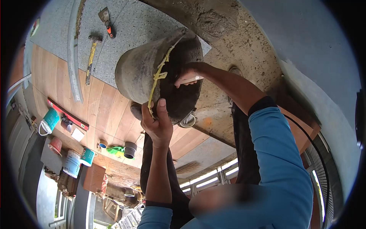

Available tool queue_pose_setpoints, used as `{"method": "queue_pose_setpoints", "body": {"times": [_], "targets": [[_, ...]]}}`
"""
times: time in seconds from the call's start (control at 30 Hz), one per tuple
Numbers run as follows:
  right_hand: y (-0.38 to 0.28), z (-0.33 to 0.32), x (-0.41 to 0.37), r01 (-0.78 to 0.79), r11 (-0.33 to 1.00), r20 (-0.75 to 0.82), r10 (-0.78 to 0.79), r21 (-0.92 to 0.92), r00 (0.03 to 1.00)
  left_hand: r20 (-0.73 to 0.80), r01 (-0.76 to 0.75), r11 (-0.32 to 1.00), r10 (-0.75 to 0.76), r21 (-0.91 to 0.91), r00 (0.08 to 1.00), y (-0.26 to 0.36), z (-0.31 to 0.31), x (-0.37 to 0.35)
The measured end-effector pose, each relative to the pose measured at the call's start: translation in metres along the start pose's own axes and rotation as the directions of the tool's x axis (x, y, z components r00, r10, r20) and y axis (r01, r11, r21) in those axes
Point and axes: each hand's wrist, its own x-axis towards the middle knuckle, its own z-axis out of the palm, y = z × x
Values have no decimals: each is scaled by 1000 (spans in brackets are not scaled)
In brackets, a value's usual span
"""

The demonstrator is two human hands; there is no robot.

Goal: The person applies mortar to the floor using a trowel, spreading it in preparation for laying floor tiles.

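A large, dirty grey bucket is tipped on its side with its dark mouth to the right. A yellow cord runs along its rim. My left hand grips the near rim, thumb and fingers pinching the edge beside the cord's lower end. My right hand reaches into the mouth, fingers closed round a small pale object that I cannot make out clearly. The bucket's inside is too dark to show what it contains.
A scraper and a yellow-handled hammer lie left of the bucket, near a long metal strip. Farther left are a red level and several small buckets. Wet mortar covers the floor at upper right.
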Motion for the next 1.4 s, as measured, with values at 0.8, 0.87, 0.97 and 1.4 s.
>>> {"method": "queue_pose_setpoints", "body": {"times": [0.8, 0.87, 0.97, 1.4], "targets": [[104, -74, -220, 288, 894, -869, 184, 342, 459, -163, 90, 988, -110, -122, 981, 22, 4, 27], [115, -95, -198, 41, 989, -969, 130, 142, 209, -166, 109, 986, -129, -126, 978, 27, 3, 27], [115, -124, -158, -331, 941, -998, 68, 62, 7, -165, 121, 985, -141, -125, 976, 26, 4, 27], [136, -130, -123, -511, 850, -990, 84, 129, -110, -134, 127, 986, -142, -110, 981, 21, -7, 33]]}}
